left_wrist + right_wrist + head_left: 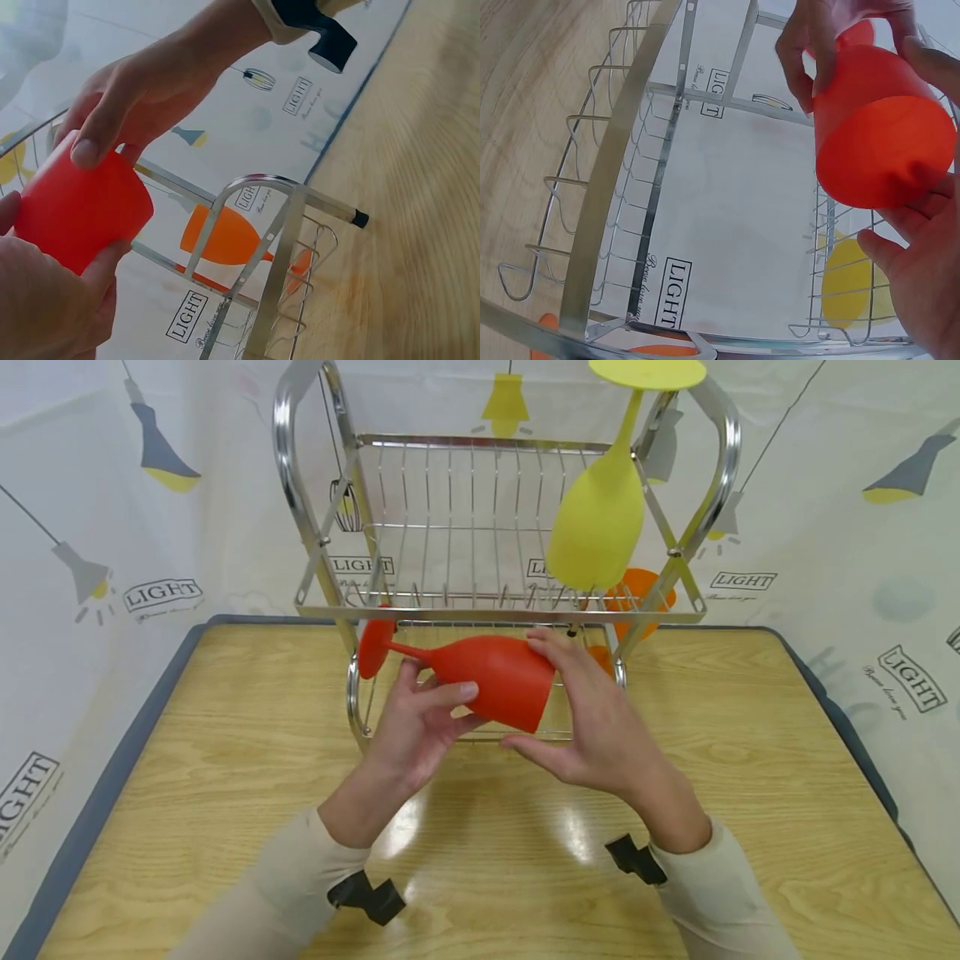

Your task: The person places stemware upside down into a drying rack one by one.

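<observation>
A red plastic wine glass [491, 677] is held on its side in front of the rack, its round foot [377, 649] to the left and its mouth [889, 154] facing right. My left hand [416, 718] grips the bowl close to the stem, thumb on the near side. My right hand [600, 718] is at the mouth end with fingers spread. Its fingertips touch the bowl's upper side near the rim, while the thumb stays apart below in the head view. From the right wrist, the glass looks hollow, with nothing seen inside.
A two-tier metal dish rack [495, 612] stands at the back of the wooden table [247, 793]. An upside-down yellow wine glass [600, 518] sits at the right of its upper tier. An orange wine glass [225, 236] hangs at the rack's side. Printed cloth surrounds the table.
</observation>
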The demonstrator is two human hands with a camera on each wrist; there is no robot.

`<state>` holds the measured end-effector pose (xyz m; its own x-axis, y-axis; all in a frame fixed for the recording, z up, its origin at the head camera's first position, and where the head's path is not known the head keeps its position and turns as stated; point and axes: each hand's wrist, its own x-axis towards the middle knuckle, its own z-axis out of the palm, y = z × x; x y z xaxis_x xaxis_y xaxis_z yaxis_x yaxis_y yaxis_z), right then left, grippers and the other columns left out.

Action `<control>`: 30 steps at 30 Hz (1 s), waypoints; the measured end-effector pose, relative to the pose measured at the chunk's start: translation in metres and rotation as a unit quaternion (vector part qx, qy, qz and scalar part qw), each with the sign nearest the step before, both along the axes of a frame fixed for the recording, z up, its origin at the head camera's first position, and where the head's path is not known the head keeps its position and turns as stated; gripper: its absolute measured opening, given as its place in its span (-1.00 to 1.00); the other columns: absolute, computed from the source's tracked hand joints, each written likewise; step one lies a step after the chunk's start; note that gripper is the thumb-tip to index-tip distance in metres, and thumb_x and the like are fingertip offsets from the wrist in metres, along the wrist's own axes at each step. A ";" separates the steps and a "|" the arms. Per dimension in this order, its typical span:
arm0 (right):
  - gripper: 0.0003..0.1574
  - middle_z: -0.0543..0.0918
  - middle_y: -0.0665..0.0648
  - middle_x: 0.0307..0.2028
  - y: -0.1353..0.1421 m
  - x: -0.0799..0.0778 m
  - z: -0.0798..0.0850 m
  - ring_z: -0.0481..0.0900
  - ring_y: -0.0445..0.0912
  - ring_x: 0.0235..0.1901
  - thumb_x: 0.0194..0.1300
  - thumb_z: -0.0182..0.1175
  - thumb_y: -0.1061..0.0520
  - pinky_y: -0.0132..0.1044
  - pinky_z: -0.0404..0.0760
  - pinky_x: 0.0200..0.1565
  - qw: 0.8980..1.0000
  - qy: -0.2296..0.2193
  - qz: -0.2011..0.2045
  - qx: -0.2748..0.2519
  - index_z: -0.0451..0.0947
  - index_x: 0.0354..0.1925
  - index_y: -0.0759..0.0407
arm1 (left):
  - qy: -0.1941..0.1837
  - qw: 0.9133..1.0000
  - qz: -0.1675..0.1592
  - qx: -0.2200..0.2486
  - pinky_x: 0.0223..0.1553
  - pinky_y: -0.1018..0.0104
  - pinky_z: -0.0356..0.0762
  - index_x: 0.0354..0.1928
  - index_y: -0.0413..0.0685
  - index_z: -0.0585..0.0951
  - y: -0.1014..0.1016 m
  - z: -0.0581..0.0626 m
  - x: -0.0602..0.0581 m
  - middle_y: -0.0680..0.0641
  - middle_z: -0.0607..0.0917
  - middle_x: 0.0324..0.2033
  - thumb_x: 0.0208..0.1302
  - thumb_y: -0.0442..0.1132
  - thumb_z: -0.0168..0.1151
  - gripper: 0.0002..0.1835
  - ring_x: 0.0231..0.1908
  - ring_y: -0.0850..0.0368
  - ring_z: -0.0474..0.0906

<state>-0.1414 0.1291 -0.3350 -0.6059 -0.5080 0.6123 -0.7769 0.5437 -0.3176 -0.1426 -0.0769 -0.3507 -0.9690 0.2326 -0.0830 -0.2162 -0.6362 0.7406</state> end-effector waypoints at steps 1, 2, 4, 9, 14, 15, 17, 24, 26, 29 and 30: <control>0.09 0.41 0.26 0.28 0.000 0.000 0.000 0.39 0.12 0.25 -0.02 0.50 -0.15 0.04 0.53 0.17 1.000 -0.002 -0.002 0.002 0.25 0.29 0.34 | 0.008 1.000 0.014 -0.006 0.00 0.05 0.63 0.23 0.14 0.18 0.001 0.000 0.001 -0.13 0.43 0.23 0.18 -0.49 0.16 -0.35 0.16 -0.13 0.47; 0.10 0.40 0.25 0.28 0.000 -0.001 0.000 0.40 0.11 0.24 -0.06 0.53 -0.11 0.04 0.55 0.15 1.000 -0.005 -0.006 0.006 0.25 0.29 0.33 | 0.018 0.999 0.027 -0.013 -0.01 0.07 0.64 0.22 0.14 0.17 0.002 0.000 0.003 -0.14 0.44 0.22 0.16 -0.51 0.18 -0.33 0.15 -0.13 0.48; 0.13 0.39 0.24 0.29 -0.001 -0.001 -0.001 0.40 0.11 0.24 -0.11 0.56 -0.06 0.04 0.57 0.12 1.000 -0.008 -0.011 0.012 0.24 0.30 0.31 | 0.041 0.998 0.050 -0.025 -0.03 0.13 0.65 0.24 0.14 0.16 0.005 0.000 0.005 -0.16 0.45 0.19 0.12 -0.54 0.21 -0.27 0.14 -0.13 0.48; 0.14 0.37 0.24 0.30 -0.002 -0.002 -0.003 0.39 0.12 0.25 -0.13 0.58 -0.01 0.04 0.58 0.12 1.000 -0.007 -0.017 0.016 0.24 0.31 0.31 | 0.108 0.988 0.092 -0.062 -0.01 0.14 0.64 0.29 0.09 0.13 0.009 0.000 0.010 -0.16 0.46 0.16 0.05 -0.60 0.26 -0.17 0.19 -0.08 0.44; 0.13 0.37 0.25 0.29 -0.003 -0.003 -0.006 0.40 0.12 0.23 -0.13 0.58 0.03 0.03 0.59 0.11 1.000 0.005 -0.017 0.016 0.24 0.31 0.34 | 0.171 0.969 0.114 -0.136 0.03 0.10 0.62 0.25 0.07 0.17 0.010 -0.001 0.014 -0.12 0.46 0.16 0.04 -0.53 0.33 -0.21 0.22 -0.06 0.41; 0.13 0.37 0.25 0.29 -0.003 -0.003 -0.006 0.40 0.12 0.23 -0.13 0.58 0.04 0.03 0.60 0.10 1.000 0.007 -0.018 0.017 0.24 0.31 0.34 | 0.181 0.964 0.119 -0.152 0.02 0.10 0.62 0.23 0.06 0.18 0.010 -0.002 0.014 -0.11 0.46 0.15 0.05 -0.51 0.34 -0.23 0.22 -0.05 0.41; 0.12 0.37 0.25 0.29 -0.004 -0.003 -0.007 0.41 0.13 0.22 -0.12 0.58 0.05 0.03 0.61 0.08 1.000 0.011 -0.020 0.018 0.24 0.31 0.34 | 0.197 0.957 0.127 -0.172 0.02 0.09 0.62 0.21 0.04 0.20 0.011 -0.004 0.016 -0.11 0.46 0.14 0.04 -0.49 0.37 -0.25 0.21 -0.05 0.42; 0.08 0.36 0.27 0.28 -0.008 -0.002 -0.010 0.40 0.13 0.23 -0.09 0.55 0.09 0.02 0.60 0.09 0.999 0.017 -0.025 0.013 0.23 0.32 0.33 | 0.282 0.913 0.176 -0.238 0.00 0.13 0.63 0.22 -0.22 0.26 0.015 -0.011 0.020 -0.14 0.46 0.16 -0.05 -0.55 0.42 -0.23 0.18 -0.04 0.44; 0.07 0.37 0.28 0.27 -0.008 -0.002 -0.010 0.40 0.13 0.23 -0.07 0.54 0.10 0.02 0.61 0.08 0.999 0.018 -0.025 0.010 0.24 0.31 0.33 | 0.315 0.889 0.196 -0.267 -0.04 0.14 0.65 0.22 -0.26 0.27 0.015 -0.011 0.021 -0.16 0.46 0.15 -0.08 -0.54 0.45 -0.21 0.16 -0.02 0.45; 0.04 0.38 0.29 0.26 -0.009 -0.002 -0.010 0.41 0.13 0.22 -0.05 0.52 0.10 0.01 0.62 0.06 1.000 0.013 -0.027 0.005 0.23 0.31 0.33 | 0.345 0.857 0.216 -0.314 0.01 0.19 0.64 0.23 -0.27 0.30 0.016 -0.010 0.022 -0.13 0.51 0.13 -0.09 -0.47 0.50 -0.20 0.13 0.03 0.48; 0.04 0.38 0.29 0.25 -0.010 -0.002 -0.009 0.41 0.13 0.22 -0.05 0.52 0.10 0.02 0.62 0.06 1.000 0.010 -0.027 0.002 0.24 0.31 0.33 | 0.350 0.852 0.218 -0.323 0.01 0.19 0.64 0.23 -0.25 0.31 0.016 -0.010 0.023 -0.12 0.53 0.11 -0.10 -0.44 0.52 -0.19 0.11 0.04 0.50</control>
<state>-0.1430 0.1196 -0.3444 -0.6204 -0.4779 0.6219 -0.7526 0.5859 -0.3005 -0.1193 -0.0610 -0.3606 -0.8161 -0.0362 0.5768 0.5752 0.0462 0.8167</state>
